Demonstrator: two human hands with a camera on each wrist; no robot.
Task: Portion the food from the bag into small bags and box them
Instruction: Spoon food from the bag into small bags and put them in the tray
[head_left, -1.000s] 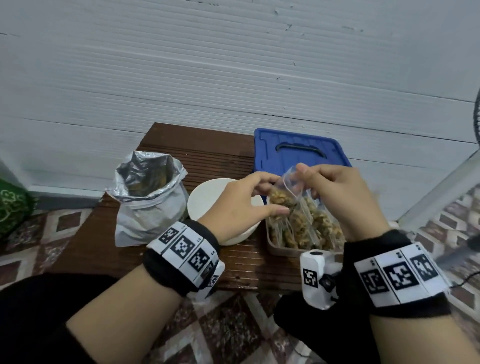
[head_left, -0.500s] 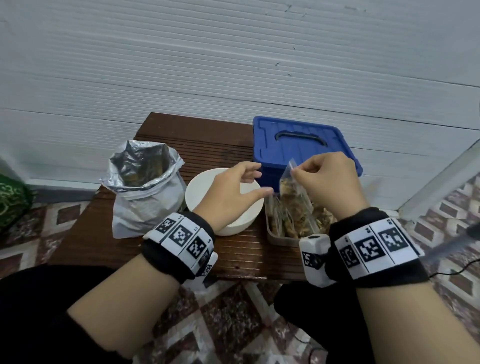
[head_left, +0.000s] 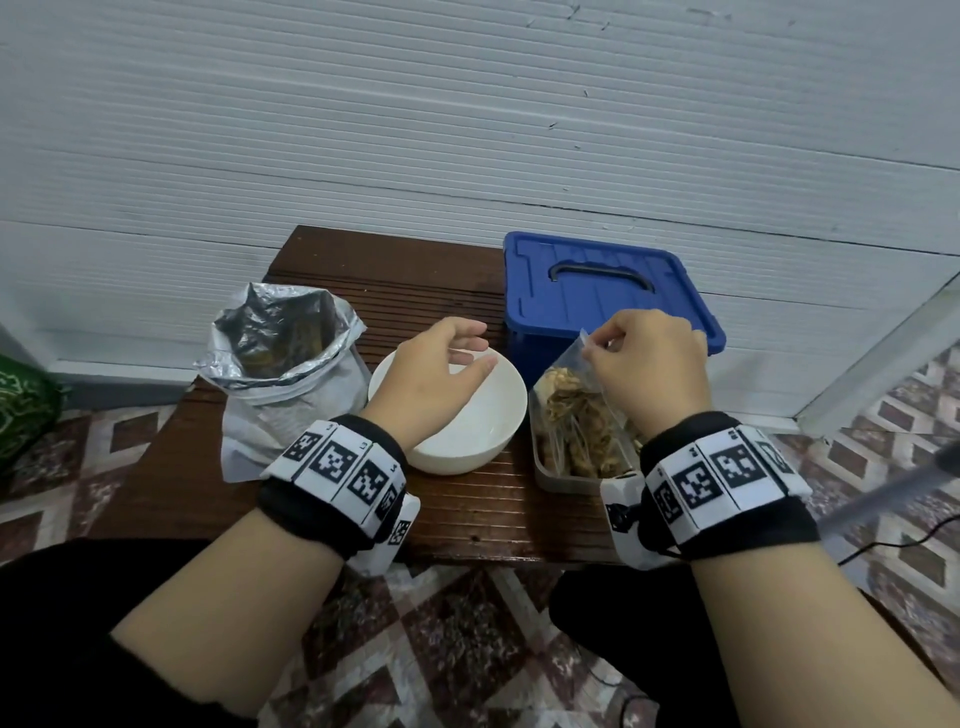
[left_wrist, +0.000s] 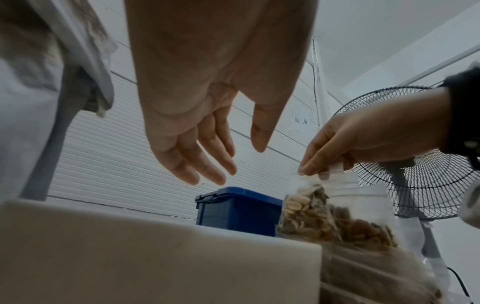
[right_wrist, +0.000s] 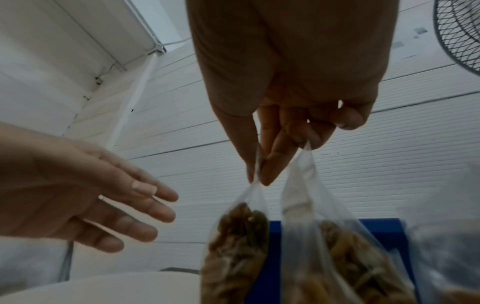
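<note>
My right hand (head_left: 597, 349) pinches the top edge of a small clear bag (head_left: 563, 400) of brown snack mix, which stands in a shallow grey tray (head_left: 566, 483) among other filled small bags. The right wrist view shows thumb and fingers (right_wrist: 270, 164) pinching the small bag (right_wrist: 236, 242) by its top. My left hand (head_left: 467, 353) hovers with relaxed fingers over a white bowl (head_left: 498, 441), holding nothing; the left hand (left_wrist: 207, 164) is also seen from below. A silver foil food bag (head_left: 280, 358) stands open at the left of the table.
A blue lidded box (head_left: 597, 291) with a handle sits behind the tray, against the white wall. The small brown slatted table (head_left: 467, 519) has a near edge just behind my wrists. A standing fan (left_wrist: 415, 154) is at the right. Patterned floor tiles surround the table.
My left hand let go of the small bag and drew back left over the bowl. The right hand lowered the bag into the tray, still pinching its top.
</note>
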